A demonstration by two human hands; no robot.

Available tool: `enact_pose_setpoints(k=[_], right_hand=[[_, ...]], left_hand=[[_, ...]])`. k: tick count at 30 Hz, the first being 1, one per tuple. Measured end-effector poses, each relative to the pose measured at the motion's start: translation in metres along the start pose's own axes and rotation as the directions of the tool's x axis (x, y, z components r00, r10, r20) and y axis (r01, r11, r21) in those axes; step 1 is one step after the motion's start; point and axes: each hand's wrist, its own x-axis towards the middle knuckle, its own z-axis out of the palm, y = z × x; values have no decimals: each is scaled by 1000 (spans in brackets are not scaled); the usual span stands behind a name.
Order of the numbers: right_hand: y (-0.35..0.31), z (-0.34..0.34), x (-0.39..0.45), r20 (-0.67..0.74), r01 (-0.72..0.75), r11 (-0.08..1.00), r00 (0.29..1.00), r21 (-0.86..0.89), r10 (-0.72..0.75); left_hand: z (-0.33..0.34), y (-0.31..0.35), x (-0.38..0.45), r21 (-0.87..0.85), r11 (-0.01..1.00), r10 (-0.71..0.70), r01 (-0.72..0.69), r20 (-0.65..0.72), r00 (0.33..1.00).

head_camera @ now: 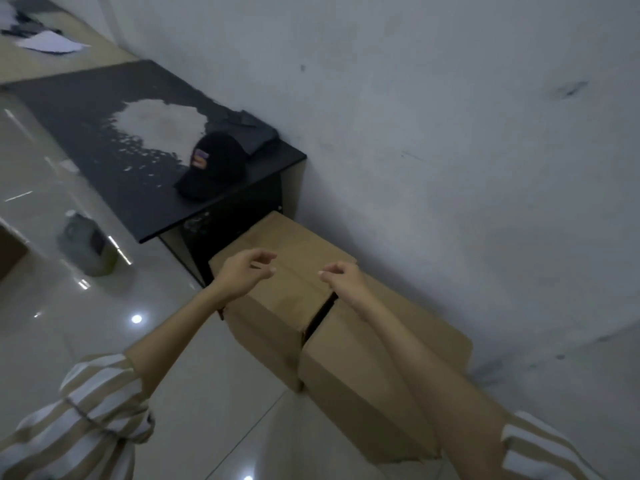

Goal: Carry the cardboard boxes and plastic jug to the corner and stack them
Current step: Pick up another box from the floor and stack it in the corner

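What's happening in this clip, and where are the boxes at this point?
A person in a striped shirt holds both hands above two brown cardboard boxes that sit side by side on the floor against the grey wall. The left hand and right hand hover with loosely curled fingers, holding nothing. The nearer cardboard box and farther cardboard box lie beside a black table carrying a black cap. A translucent plastic jug stands on the glossy floor to the left, away from the boxes.

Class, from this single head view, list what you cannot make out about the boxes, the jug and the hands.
- Near cardboard box: the right forearm covers part of its top.
- Far cardboard box: its far end is hidden behind the black table.
- Plastic jug: blurred, so cap and contents are unreadable.
- Left hand and right hand: whether they touch the boxes.
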Motion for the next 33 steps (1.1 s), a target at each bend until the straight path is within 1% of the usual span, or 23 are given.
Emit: enact_pose_setpoints(k=[2,5,8,11,16,20,24,27,33], right_hand=[[-20,33,-3,61,19,1000,998,-24,-18],[-62,92,-4,128,82,996,989,-28,-78],[-105,162,-7,161,115,993,981,-40,-108],[-147,242,-11,210,116,992,972,-51,-103],[-231,367,-25,337,166,984,932,-65,-135],[-297,445,-37,434,237,969,882,-73,-183],[-347,509,-30,469,277,958,858,-74,-211],[-384,568,-21,510,284,956,834,-70,-211],[-447,682,31,582,317,944,787,-95,-206]], left_hand=[[-26,-21,-14,-38,999,-35,34,-19,999],[-77,-62,-36,-28,997,-72,69,-97,993],[-142,-112,-60,-35,991,-135,131,-169,976],[-216,-171,-88,-87,981,-188,174,-196,962],[-330,-261,-138,-182,954,-279,239,-243,929],[-404,-317,-163,-248,933,-331,261,-307,892],[-459,-357,-172,-288,919,-359,268,-333,872],[-504,-397,-173,-307,903,-402,299,-364,840],[-589,-478,-141,-379,855,-495,353,-396,774]])
